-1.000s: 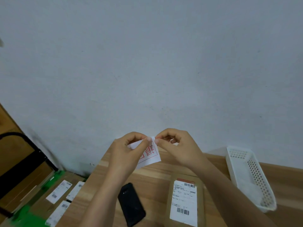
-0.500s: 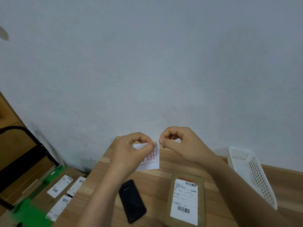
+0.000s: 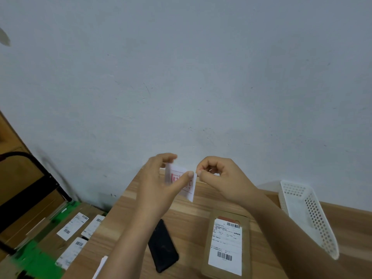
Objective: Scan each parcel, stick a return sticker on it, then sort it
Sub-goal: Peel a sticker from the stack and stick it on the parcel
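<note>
A white return sticker (image 3: 184, 183) with red print is held up above the wooden table (image 3: 193, 214). My left hand (image 3: 159, 186) holds it between thumb and fingers. My right hand (image 3: 219, 176) pinches the sticker's right edge with thumb and forefinger, the other fingers curled. Below my right forearm a brown cardboard parcel (image 3: 225, 244) with a white barcode label lies flat on the table. A black phone (image 3: 163, 245) lies face down to the left of the parcel.
A white perforated plastic basket (image 3: 308, 216) stands at the table's right. Left of the table, lower down, lie several brown parcels with white labels (image 3: 73, 228) on a green surface. A black metal frame (image 3: 32, 178) stands at the far left. A grey wall fills the background.
The sticker has turned more upright and edge-on between my hands. My left thumb has slid across its face, and my right hand's pinch has moved to its right edge.
</note>
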The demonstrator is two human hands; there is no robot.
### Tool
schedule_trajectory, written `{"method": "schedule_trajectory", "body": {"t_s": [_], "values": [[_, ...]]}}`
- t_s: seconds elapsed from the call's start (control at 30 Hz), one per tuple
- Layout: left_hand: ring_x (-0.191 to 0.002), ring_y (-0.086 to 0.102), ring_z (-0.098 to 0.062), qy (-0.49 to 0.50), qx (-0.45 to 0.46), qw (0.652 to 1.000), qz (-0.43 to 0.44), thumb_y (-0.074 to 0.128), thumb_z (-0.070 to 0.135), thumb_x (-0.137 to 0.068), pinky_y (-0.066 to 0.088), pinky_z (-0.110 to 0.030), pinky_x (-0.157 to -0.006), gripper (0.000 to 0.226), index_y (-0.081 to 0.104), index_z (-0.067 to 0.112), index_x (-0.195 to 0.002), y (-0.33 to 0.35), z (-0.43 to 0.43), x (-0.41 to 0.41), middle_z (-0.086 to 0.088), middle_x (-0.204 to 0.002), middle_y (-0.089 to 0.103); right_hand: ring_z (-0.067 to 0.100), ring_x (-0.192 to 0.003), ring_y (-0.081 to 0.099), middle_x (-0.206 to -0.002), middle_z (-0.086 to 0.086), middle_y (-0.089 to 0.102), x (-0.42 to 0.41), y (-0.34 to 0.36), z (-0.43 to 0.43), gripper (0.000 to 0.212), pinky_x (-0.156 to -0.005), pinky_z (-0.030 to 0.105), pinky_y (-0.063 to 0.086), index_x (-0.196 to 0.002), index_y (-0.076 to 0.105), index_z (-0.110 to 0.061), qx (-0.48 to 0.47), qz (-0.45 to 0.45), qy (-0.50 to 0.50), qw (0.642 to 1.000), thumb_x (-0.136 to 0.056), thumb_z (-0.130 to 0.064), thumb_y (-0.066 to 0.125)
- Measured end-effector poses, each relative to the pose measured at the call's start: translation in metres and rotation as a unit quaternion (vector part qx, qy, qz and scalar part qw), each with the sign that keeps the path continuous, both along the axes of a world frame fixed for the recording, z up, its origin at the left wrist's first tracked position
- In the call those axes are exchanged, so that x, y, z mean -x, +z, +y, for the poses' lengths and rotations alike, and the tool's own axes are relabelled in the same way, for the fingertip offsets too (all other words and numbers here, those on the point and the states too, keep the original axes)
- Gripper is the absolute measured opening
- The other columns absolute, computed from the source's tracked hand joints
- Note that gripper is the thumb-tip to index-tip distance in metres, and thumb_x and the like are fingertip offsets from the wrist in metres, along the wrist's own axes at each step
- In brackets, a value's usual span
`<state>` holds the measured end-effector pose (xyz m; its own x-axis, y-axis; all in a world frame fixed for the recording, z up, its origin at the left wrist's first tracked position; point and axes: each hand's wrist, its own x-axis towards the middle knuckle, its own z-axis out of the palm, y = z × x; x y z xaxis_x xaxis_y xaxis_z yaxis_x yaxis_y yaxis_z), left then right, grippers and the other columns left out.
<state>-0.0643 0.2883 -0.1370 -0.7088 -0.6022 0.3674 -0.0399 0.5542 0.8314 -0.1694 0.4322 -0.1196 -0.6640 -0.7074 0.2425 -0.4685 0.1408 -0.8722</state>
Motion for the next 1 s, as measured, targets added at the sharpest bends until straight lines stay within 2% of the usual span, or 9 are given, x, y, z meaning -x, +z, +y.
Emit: {"method": "schedule_trajectory", "body": {"t_s": [0.07, 0.1, 0.17, 0.27, 0.33, 0.43, 0.7, 0.87, 1.0], "values": [[-0.110, 0.043, -0.005, 0.063, 0.040, 0.997, 0.010, 0.080, 0.048, -0.066, 0.039, -0.023, -0.087, 0.059, 0.054, 0.032, -0.116, -0.006, 0.004, 0.000, 0.018, -0.115, 0.042, 0.003, -0.065, 0.053, -0.070, -0.013, 0.063, -0.002, -0.007, -0.002, 0.018, -0.066, 0.013, 0.043, -0.074, 0.068, -0.022, 0.022, -0.032, -0.027, 0.999, -0.089, -0.013, 0.064], [-0.109, 0.042, -0.006, 0.075, 0.047, 0.996, 0.021, 0.079, 0.048, -0.067, 0.039, -0.025, -0.086, 0.056, 0.053, 0.033, -0.114, -0.007, 0.007, 0.000, 0.016, -0.115, 0.040, 0.004, -0.064, 0.051, -0.069, -0.012, 0.063, -0.003, -0.010, -0.004, 0.017, -0.064, 0.014, 0.043, -0.074, 0.068, -0.021, 0.034, -0.048, -0.037, 0.998, -0.089, -0.014, 0.064], [-0.100, 0.048, -0.001, 0.043, 0.044, 0.997, 0.043, 0.076, 0.042, -0.074, 0.041, -0.021, -0.081, 0.031, 0.056, 0.035, -0.097, -0.009, 0.013, 0.002, 0.018, -0.103, 0.050, 0.005, -0.063, 0.051, -0.069, -0.012, 0.063, -0.006, -0.014, -0.005, 0.015, -0.062, 0.014, 0.042, -0.075, 0.068, -0.019, 0.058, -0.074, -0.049, 0.994, -0.089, -0.014, 0.063], [-0.086, 0.062, -0.002, -0.029, -0.038, 0.997, 0.058, 0.071, 0.026, -0.085, 0.049, -0.022, -0.076, 0.006, 0.066, 0.030, -0.083, -0.010, 0.022, 0.004, 0.014, -0.084, 0.066, 0.002, -0.060, 0.050, -0.070, -0.011, 0.066, -0.010, -0.015, -0.007, 0.016, -0.059, 0.013, 0.041, -0.074, 0.068, -0.016, 0.084, -0.085, -0.058, 0.991, -0.088, -0.011, 0.063], [-0.082, 0.064, 0.000, -0.055, -0.084, 0.993, 0.068, 0.069, 0.019, -0.087, 0.049, -0.015, -0.074, 0.008, 0.070, 0.027, -0.083, -0.009, 0.024, 0.005, 0.018, -0.083, 0.069, 0.001, -0.060, 0.050, -0.071, -0.009, 0.067, -0.010, -0.015, -0.007, 0.016, -0.060, 0.013, 0.042, -0.073, 0.068, -0.016, 0.092, -0.089, -0.061, 0.990, -0.088, -0.010, 0.064], [-0.081, 0.065, 0.003, -0.082, -0.099, 0.989, 0.071, 0.069, 0.015, -0.087, 0.046, -0.008, -0.072, 0.007, 0.073, 0.020, -0.085, -0.008, 0.025, 0.007, 0.019, -0.081, 0.071, 0.004, -0.063, 0.052, -0.072, -0.004, 0.067, -0.008, -0.018, -0.006, 0.017, -0.063, 0.015, 0.043, -0.072, 0.069, -0.018, 0.097, -0.096, -0.060, 0.989, -0.087, -0.012, 0.066], [-0.082, 0.067, -0.003, -0.088, -0.107, 0.989, 0.061, 0.071, 0.020, -0.085, 0.051, -0.017, -0.076, 0.005, 0.075, 0.021, -0.086, -0.012, 0.020, 0.013, 0.013, -0.082, 0.073, 0.010, -0.068, 0.054, -0.071, -0.007, 0.066, -0.004, -0.023, -0.004, 0.017, -0.067, 0.022, 0.045, -0.073, 0.069, -0.020, 0.098, -0.096, -0.058, 0.989, -0.088, -0.013, 0.066], [-0.083, 0.068, -0.004, -0.111, -0.136, 0.982, 0.065, 0.072, 0.026, -0.081, 0.052, -0.014, -0.075, 0.010, 0.076, 0.019, -0.088, -0.012, 0.020, 0.014, 0.009, -0.084, 0.074, 0.012, -0.074, 0.059, -0.074, -0.005, 0.067, 0.000, -0.027, -0.005, 0.016, -0.073, 0.030, 0.049, -0.074, 0.069, -0.022, 0.093, -0.085, -0.050, 0.991, -0.090, -0.017, 0.065], [-0.083, 0.068, -0.002, -0.116, -0.155, 0.979, 0.065, 0.070, 0.026, -0.083, 0.050, -0.012, -0.072, 0.012, 0.076, 0.018, -0.089, -0.017, 0.019, 0.016, 0.009, -0.084, 0.074, -0.002, -0.060, 0.050, -0.068, -0.014, 0.062, 0.000, -0.029, -0.005, 0.016, -0.060, 0.013, 0.039, -0.076, 0.067, -0.020, 0.079, -0.079, -0.054, 0.992, -0.091, -0.017, 0.063]]}}
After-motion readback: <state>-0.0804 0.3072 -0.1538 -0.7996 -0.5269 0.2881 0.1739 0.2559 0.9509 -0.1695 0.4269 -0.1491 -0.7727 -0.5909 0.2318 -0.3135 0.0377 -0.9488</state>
